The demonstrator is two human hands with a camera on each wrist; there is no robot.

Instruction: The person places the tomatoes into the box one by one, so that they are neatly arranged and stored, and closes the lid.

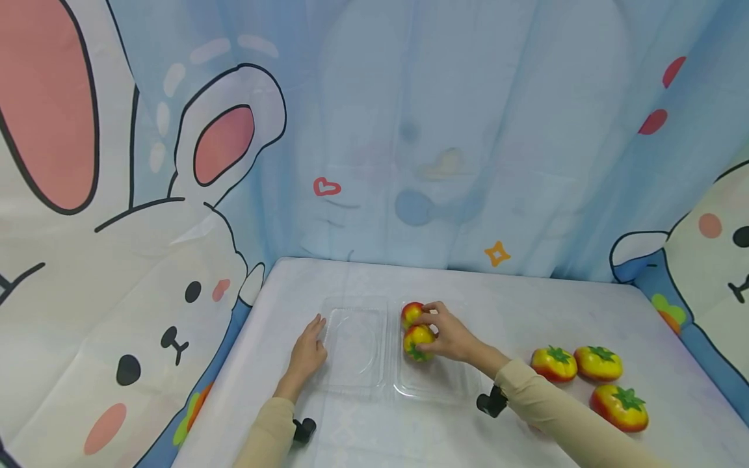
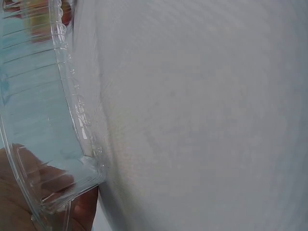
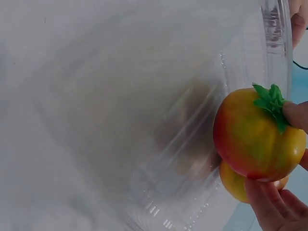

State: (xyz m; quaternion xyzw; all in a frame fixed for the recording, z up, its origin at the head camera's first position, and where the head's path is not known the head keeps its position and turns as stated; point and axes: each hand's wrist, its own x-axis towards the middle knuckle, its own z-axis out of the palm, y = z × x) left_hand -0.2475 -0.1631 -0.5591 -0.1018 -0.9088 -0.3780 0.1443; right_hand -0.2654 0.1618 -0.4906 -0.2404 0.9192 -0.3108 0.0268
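Observation:
A clear plastic clamshell box lies opened flat, with its left half (image 1: 354, 354) and right half (image 1: 435, 383) side by side. My left hand (image 1: 308, 354) rests at the left half's outer edge, fingers mostly straight; in the left wrist view part of it shows through the plastic. Over the right half my right hand (image 1: 450, 335) pinches a red-and-yellow toy persimmon (image 3: 255, 137) with a green leafy top, thumb near the leaves and fingers on the opposite side. Just behind it, another persimmon (image 1: 411, 313) sits in the right half's far left corner.
Several more persimmons lie on the white-covered table (image 1: 374, 442) at the right, among them a front one (image 1: 619, 408), a left one (image 1: 553, 364) and a back one (image 1: 599, 363). A blue curtain (image 1: 374, 130) with cartoon rabbits hangs behind the table.

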